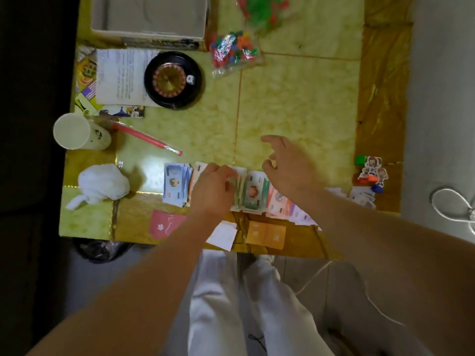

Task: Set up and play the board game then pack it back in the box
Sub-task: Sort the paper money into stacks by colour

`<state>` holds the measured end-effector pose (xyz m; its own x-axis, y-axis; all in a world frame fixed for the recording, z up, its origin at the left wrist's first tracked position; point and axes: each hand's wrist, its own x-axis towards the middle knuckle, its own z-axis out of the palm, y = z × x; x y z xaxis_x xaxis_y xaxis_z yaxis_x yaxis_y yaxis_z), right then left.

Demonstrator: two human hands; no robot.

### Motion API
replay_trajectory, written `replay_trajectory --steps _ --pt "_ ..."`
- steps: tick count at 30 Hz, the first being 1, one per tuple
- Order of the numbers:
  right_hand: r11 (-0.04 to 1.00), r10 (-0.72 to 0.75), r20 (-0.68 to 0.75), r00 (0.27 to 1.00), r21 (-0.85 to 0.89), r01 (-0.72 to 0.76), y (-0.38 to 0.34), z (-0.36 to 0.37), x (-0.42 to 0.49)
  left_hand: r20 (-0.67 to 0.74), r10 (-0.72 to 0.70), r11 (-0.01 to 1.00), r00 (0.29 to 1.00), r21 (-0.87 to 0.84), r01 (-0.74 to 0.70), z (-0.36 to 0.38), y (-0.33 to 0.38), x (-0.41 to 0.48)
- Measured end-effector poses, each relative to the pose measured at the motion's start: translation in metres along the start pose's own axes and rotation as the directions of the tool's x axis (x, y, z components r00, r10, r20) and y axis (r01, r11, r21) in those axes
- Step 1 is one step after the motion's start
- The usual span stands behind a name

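Grip, left hand (214, 187): pinches green banknotes (239, 194) | grip, right hand (289, 167): fingers loosely spread, holding nothing

Dim, soft blur, dark left edge

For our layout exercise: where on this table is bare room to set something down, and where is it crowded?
Bare: middle of the table, between roulette wheel, bag of pieces and money row. Crowded: near edge, where left hand holds notes; left side, with cup.
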<state>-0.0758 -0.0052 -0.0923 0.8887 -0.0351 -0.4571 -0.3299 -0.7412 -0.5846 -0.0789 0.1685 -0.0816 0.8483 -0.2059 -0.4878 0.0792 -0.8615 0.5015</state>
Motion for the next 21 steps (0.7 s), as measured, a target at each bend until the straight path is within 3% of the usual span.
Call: replay_trajectory --steps 5,8,14,18,21 --pt "0.968 0.084 0.172 0.982 -0.246 -0.04 -0.017 0.011 0.04 -0.143 0.015 1.0 0.99 -0.014 -0.017 -0.036 -0.022 0.043" --pt "0.938 0.087 0.066 0.994 -0.34 -0.06 -0.019 0.012 0.054 -0.135 0.045 0.999 0.99 0.018 -0.043 -0.053 -0.032 0.068" --pt "0.983 0.172 -0.175 0.969 -0.039 -0.181 -0.041 0.001 0.115 0.012 0.132 0.976 0.991 0.172 -0.132 -0.08 -0.039 0.121" --pt "0.962 0.252 -0.454 0.854 0.216 -0.169 -0.069 -0.006 0.162 0.035 0.174 0.954 0.984 0.242 -0.177 -0.089 -0.044 0.139" --pt "0.914 0.329 -0.441 0.835 0.369 -0.166 -0.08 -0.01 0.187 0.012 0.161 0.959 0.987 0.235 -0.16 -0.094 -0.05 0.147"
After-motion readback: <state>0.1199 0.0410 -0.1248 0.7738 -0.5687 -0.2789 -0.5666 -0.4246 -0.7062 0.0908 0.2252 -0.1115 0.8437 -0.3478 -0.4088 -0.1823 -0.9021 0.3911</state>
